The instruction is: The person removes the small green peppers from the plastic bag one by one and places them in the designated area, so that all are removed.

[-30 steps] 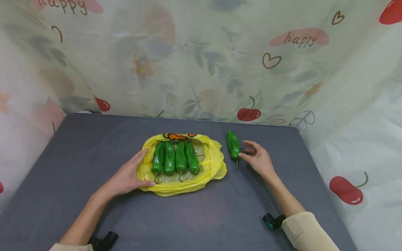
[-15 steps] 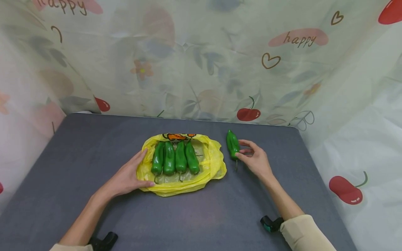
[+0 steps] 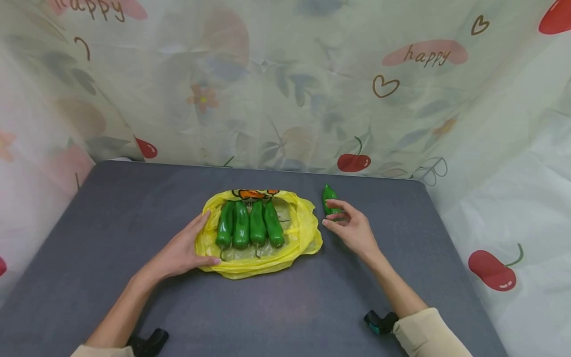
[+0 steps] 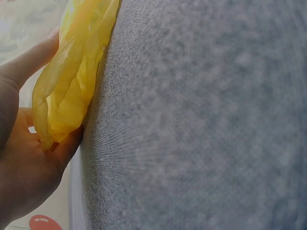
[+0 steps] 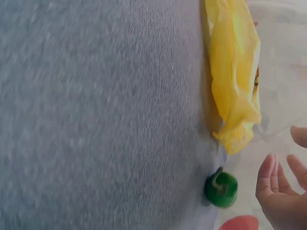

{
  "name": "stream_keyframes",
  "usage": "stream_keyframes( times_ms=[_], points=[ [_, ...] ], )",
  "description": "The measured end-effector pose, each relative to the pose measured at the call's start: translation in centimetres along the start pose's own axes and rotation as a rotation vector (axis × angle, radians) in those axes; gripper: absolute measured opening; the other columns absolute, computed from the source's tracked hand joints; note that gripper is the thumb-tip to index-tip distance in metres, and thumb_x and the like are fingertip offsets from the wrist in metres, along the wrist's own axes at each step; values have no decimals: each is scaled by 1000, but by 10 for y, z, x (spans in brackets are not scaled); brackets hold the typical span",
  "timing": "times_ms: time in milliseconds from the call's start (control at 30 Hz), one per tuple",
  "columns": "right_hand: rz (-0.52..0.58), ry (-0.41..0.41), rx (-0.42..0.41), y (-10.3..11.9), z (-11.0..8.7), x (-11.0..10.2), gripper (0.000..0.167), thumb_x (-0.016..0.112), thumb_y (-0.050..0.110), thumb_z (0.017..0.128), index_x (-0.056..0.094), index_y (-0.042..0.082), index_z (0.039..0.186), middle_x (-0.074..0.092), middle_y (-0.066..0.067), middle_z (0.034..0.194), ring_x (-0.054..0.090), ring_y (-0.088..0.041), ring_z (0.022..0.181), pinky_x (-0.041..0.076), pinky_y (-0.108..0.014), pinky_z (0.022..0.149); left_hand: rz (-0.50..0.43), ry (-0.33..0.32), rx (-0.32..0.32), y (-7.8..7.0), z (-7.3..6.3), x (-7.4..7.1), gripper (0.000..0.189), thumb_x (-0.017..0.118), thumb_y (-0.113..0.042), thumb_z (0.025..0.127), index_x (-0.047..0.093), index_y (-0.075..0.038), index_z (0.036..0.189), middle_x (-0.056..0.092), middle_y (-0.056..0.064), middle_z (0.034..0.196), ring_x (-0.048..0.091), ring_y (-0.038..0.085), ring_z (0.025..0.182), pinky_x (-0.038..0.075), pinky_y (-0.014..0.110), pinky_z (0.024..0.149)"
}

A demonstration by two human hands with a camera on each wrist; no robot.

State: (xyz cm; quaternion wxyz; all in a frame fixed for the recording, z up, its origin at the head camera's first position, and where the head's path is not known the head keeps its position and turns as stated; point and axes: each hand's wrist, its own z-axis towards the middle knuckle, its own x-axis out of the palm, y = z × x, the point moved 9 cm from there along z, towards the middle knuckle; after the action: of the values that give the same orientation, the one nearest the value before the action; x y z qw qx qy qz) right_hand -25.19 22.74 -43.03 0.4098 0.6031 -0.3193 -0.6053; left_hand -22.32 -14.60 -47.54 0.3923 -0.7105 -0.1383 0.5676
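Note:
Several green peppers [image 3: 241,225] lie side by side inside an opened yellow plastic bag [image 3: 308,228]. My left hand [image 3: 185,250] holds the bag's left end, thumb along the front rim and fingers round the far side; in the left wrist view the yellow plastic [image 4: 72,91] sits between thumb and fingers. One more green pepper [image 3: 328,194] lies on the table just right of the bag. Over its near end is my right hand [image 3: 357,233], fingers parted and holding nothing. From the right wrist, this pepper [image 5: 221,189] shows stem first, apart from the fingers.
A dark grey cloth covers the table [image 3: 267,317]. Behind it and at both sides hangs a pale curtain [image 3: 276,99] printed with cherries, leaves and hearts. Black wrist devices [image 3: 379,322] sit on both forearms.
My right hand has moved left from beside the loose pepper to over its near end, now covering part of it. My left hand, the bag and the peppers have stayed put.

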Motion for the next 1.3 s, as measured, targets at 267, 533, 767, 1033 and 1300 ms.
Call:
stream_keyframes(
  times_ms=[267, 533, 767, 1033, 1300],
  points=[
    [114, 64, -31, 7, -2, 20, 51, 74, 10, 90, 56, 5, 138, 55, -14, 139, 63, -29, 112, 54, -28, 86, -9, -1, 8, -1, 0, 0, 120, 85, -45, 76, 11, -1, 159, 11, 27, 162, 17, 47, 146, 25, 64, 110],
    [168, 107, -26, 11, -6, 39, 51, 72, 8, 91, 55, 4, 139, 56, -10, 138, 62, -29, 117, 53, -27, 89, 6, 2, -2, 0, 2, 1, 119, 86, -44, 76, 11, -2, 159, 12, 27, 162, 18, 46, 146, 24, 63, 111],
    [205, 150, -53, 19, -6, 56, 53, 72, 4, 90, 53, 0, 139, 54, -16, 140, 60, -33, 119, 53, -29, 91, 6, 1, -2, 0, 2, 1, 120, 86, -43, 75, 11, -1, 159, 12, 28, 161, 18, 47, 145, 24, 64, 110],
    [223, 211, -40, 24, -9, 73, 53, 71, 4, 91, 52, -1, 140, 53, -23, 139, 59, -37, 119, 53, -33, 91, 0, -6, -8, 1, 0, 2, 120, 86, -42, 75, 11, -1, 159, 12, 27, 162, 17, 47, 146, 24, 63, 111],
    [217, 253, -33, 20, -7, 91, 56, 73, 4, 89, 53, 1, 141, 54, -23, 139, 60, -37, 118, 54, -34, 89, 4, -8, -6, 0, 0, 1, 120, 86, -44, 75, 12, -1, 159, 13, 27, 161, 18, 47, 145, 25, 63, 111]
  ],
)
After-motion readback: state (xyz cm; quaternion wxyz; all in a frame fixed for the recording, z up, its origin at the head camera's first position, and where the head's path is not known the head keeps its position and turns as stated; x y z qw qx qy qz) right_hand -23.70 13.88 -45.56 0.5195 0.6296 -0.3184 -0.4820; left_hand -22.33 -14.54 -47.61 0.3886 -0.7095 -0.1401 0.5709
